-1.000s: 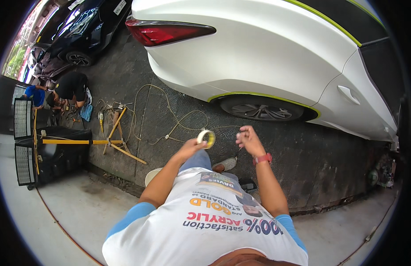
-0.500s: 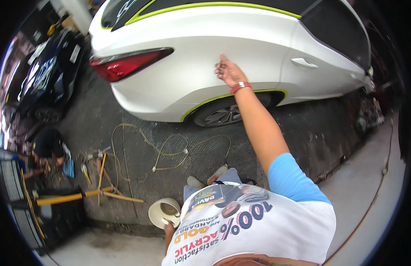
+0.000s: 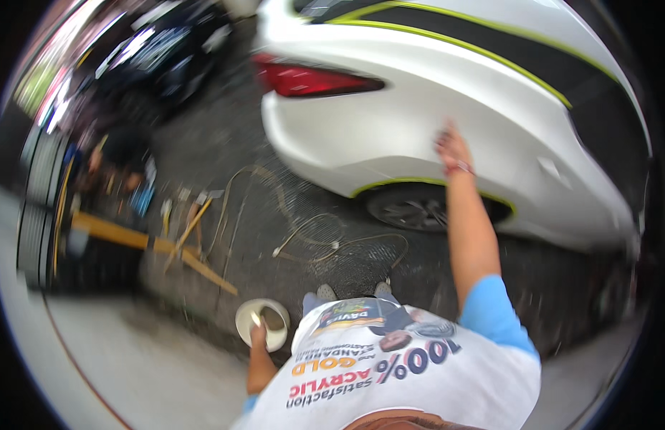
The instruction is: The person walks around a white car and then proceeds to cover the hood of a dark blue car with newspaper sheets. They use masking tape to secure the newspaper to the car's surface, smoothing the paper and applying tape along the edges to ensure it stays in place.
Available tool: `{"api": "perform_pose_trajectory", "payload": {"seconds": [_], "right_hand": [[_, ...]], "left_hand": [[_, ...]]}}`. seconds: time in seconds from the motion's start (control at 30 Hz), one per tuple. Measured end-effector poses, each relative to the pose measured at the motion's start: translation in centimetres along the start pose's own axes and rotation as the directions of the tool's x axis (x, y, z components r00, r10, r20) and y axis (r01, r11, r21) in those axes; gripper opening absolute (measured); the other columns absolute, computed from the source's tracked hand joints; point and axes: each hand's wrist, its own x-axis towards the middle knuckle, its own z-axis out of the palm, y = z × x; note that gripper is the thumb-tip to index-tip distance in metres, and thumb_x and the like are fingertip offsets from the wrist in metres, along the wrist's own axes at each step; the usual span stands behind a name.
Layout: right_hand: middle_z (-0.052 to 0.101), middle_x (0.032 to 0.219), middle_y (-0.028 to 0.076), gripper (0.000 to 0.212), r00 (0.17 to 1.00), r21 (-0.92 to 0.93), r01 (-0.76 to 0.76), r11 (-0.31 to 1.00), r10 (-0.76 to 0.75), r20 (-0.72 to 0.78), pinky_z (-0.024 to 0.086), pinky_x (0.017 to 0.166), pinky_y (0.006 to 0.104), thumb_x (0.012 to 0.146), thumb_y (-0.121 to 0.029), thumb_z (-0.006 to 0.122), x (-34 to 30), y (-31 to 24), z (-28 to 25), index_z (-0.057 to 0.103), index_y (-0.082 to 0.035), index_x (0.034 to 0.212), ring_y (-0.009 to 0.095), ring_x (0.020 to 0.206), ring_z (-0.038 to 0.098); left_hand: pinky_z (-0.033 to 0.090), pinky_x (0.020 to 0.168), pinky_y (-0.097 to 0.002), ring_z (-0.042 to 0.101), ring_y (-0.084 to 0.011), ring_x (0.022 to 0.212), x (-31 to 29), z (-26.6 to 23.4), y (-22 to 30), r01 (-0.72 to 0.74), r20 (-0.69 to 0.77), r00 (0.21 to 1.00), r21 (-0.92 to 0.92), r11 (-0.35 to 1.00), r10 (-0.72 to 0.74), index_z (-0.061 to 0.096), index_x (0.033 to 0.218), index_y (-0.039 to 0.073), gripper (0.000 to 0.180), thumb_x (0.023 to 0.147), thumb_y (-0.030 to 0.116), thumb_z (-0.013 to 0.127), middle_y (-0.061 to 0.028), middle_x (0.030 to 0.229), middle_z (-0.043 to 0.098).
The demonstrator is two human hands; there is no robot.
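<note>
A white bucket (image 3: 283, 319) is at my left side, with something dark inside. My left hand (image 3: 259, 335) is closed on its near left rim; a small pale patch by the fingers is too unclear to name. My right arm stretches out to a white car with lime-green trim, over the rear fender (image 3: 411, 122). My right hand (image 3: 453, 147), with a red band at the wrist, is in front of that panel above the rear wheel (image 3: 408, 211). Motion smears its fingers, so contact with the panel and anything held cannot be made out.
A pale hose (image 3: 325, 254) lies looped on the dark floor. Yellow bars (image 3: 125, 233) stand at the left beside a grey slatted panel (image 3: 42, 208). Another person (image 3: 128, 154) crouches among tools near a dark car (image 3: 168, 61). The white car's red tail light (image 3: 311, 79) faces left.
The view has swung, so the car appears farther right and tilted. My right hand remains stretched toward the fender, now blurred. The bucket stays in my left hand, which shows more fully.
</note>
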Motion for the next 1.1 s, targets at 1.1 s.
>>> {"api": "perform_pose_trajectory", "payload": {"seconds": [1.1], "right_hand": [[0.060,0.126,0.010,0.058,0.744,0.290,-0.021,0.957,-0.179,0.644,0.048,0.059,0.0223,0.101,-0.060,0.068,4.7,-6.3,-10.0,0.058,-0.008,0.126,0.016,0.081,0.063]], "left_hand": [[0.052,0.105,-0.0505,0.069,-0.0443,0.122,-23.0,16.5,6.7,0.173,0.018,0.985,-0.061,0.983,-0.172,0.074,0.123,-0.004,0.052,0.100,0.042,0.066,-0.0302,0.124,0.074]]}}
